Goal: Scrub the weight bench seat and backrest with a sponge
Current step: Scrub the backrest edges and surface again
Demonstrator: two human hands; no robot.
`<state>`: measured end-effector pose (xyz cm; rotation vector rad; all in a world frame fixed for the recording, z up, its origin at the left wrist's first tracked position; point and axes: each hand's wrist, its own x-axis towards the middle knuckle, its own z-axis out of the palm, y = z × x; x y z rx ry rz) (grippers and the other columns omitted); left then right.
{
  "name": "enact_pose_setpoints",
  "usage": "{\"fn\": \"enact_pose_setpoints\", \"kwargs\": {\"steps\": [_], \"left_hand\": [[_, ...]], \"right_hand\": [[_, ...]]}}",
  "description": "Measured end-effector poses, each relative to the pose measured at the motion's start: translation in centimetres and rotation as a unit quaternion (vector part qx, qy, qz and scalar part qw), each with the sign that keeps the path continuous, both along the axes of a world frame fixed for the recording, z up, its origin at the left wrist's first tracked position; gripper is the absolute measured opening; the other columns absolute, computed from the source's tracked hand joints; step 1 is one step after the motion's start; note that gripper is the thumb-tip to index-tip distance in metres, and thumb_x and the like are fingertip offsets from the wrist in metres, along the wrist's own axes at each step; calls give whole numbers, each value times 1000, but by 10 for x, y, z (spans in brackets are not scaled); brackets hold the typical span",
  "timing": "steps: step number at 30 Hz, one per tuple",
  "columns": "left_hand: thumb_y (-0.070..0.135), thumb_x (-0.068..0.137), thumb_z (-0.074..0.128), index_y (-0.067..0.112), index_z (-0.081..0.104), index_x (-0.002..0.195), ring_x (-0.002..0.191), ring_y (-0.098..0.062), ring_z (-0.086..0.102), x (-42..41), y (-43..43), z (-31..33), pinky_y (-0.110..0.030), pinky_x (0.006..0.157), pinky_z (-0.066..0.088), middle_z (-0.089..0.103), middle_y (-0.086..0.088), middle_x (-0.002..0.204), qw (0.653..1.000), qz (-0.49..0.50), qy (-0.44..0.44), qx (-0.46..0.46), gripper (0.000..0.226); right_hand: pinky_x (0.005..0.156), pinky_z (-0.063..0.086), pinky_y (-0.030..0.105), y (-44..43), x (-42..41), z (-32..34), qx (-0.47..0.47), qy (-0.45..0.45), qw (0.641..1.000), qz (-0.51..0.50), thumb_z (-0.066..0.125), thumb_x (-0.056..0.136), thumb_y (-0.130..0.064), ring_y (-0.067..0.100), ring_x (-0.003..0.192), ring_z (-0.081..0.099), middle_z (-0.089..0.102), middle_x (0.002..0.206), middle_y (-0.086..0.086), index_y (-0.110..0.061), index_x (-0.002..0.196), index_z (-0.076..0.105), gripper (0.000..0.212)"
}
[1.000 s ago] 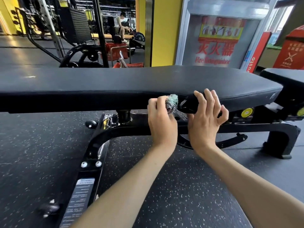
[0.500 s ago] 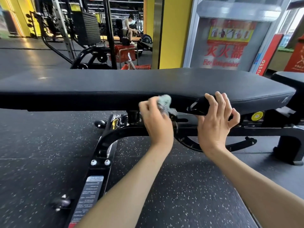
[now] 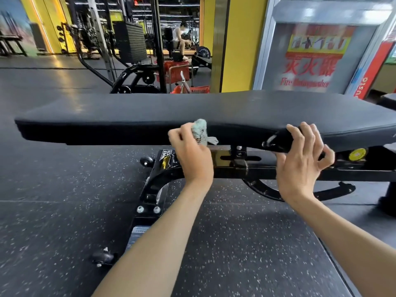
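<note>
The long black backrest pad (image 3: 150,112) of the weight bench lies flat across the view. My left hand (image 3: 190,155) grips a worn grey-green sponge (image 3: 200,130) and holds it against the pad's near side edge, a frayed strip hanging from it. My right hand (image 3: 304,161) is further right, its fingers curled round a black object (image 3: 278,142) at the lower edge of the pad. The seat pad (image 3: 387,101) shows only as a dark corner at the far right.
The bench's black steel frame (image 3: 158,185) and foot bar run toward me over speckled rubber flooring (image 3: 235,254). Behind the bench stand a weight-stack machine (image 3: 130,43), red baskets (image 3: 177,69), a yellow pillar (image 3: 242,39) and a fire extinguisher cabinet (image 3: 310,54). A person sits far back.
My left hand has slid the sponge leftward along the pad's side edge, away from my right hand. The right hand keeps its hold. The view has shifted left.
</note>
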<state>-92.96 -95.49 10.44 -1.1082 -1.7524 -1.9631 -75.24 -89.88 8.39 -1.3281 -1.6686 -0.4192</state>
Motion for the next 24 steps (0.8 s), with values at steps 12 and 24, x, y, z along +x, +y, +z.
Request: {"fn": "enact_pose_setpoints", "kwargs": {"steps": [12,24], "left_hand": [[-17,81,51,5,46,116,108,-24,51,-15,-11,-10,-27,86,47,40,-9,121,984,66,-158,-56,42],[-18,81,51,6,50,115,105,-17,48,-28,-19,-4,-12,78,43,33,4,111,986,69,-152,2,42]], "right_hand": [[102,8,35,-3,-1,0,-2,4,1000,6,69,70,8,17,139,17,35,146,8,-20,135,34,79],[102,5,34,-3,0,-1,1,6,1000,12,68,74,4,16,140,16,35,146,8,-18,137,35,75]]}}
